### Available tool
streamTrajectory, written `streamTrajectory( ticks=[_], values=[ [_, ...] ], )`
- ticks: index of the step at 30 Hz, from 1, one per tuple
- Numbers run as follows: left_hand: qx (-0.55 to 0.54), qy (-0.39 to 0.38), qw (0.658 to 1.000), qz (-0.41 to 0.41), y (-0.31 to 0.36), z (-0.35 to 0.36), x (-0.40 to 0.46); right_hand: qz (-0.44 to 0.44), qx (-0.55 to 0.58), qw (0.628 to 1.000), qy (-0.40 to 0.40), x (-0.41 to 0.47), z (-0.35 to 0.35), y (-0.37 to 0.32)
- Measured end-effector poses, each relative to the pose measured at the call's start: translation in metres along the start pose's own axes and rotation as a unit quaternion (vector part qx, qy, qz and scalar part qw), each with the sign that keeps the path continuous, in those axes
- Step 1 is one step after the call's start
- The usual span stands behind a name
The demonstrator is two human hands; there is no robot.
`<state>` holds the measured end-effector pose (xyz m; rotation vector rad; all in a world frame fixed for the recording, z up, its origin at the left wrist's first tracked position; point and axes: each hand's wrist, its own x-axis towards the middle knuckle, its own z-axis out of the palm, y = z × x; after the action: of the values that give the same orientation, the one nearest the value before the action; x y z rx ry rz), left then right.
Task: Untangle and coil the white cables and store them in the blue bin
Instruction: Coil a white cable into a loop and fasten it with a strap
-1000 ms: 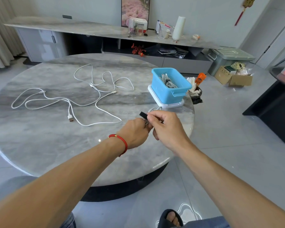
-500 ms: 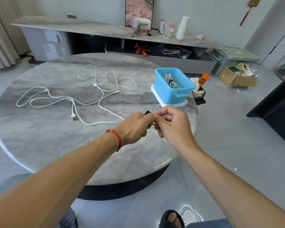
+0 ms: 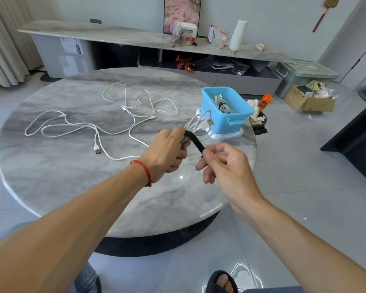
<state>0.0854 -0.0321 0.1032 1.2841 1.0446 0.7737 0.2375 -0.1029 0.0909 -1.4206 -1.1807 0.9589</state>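
The left hand (image 3: 167,150) has its fingers curled round a coiled white cable bundle (image 3: 200,123); the right hand (image 3: 224,163) pinches the end of a flat black strap (image 3: 195,142) wrapped over it, above the round grey marble tabletop (image 3: 51,166). Loose white cables (image 3: 89,125) sprawl left; the rectangular blue plastic bin (image 3: 226,121) holds a strapped coil (image 3: 222,103)

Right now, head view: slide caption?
Left hand grips coiled white cable; right hand pulls black strap near blue bin.
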Motion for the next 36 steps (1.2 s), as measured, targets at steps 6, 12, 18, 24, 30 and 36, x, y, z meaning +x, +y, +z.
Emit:
streamTrajectory(
  ticks=[6, 12, 18, 24, 30, 36],
  values=[
    [0.114, -0.027, 0.989, 0.089, 0.004, 0.001, -0.01, 0.064, 0.036, 0.987, -0.141, 0.011, -0.023, 0.0],
    [0.146, -0.027, 0.984, 0.095, 0.005, -0.004, -0.013, 0.013, -0.001, 0.986, -0.167, 0.008, -0.029, 0.004],
    [0.23, -0.114, 0.951, 0.173, 0.008, 0.002, -0.027, 0.149, 0.142, 0.954, -0.22, 0.033, -0.044, 0.002],
    [0.361, -0.204, 0.864, 0.285, 0.008, 0.006, -0.04, 0.154, 0.108, 0.917, -0.351, 0.033, -0.066, 0.0],
    [0.542, -0.251, 0.75, 0.283, -0.011, 0.022, -0.062, 0.122, -0.087, 0.888, -0.434, 0.029, -0.067, -0.008],
    [0.541, -0.176, 0.802, 0.184, -0.033, 0.019, -0.061, 0.011, -0.275, 0.909, -0.311, 0.011, -0.047, -0.03]
  ],
)
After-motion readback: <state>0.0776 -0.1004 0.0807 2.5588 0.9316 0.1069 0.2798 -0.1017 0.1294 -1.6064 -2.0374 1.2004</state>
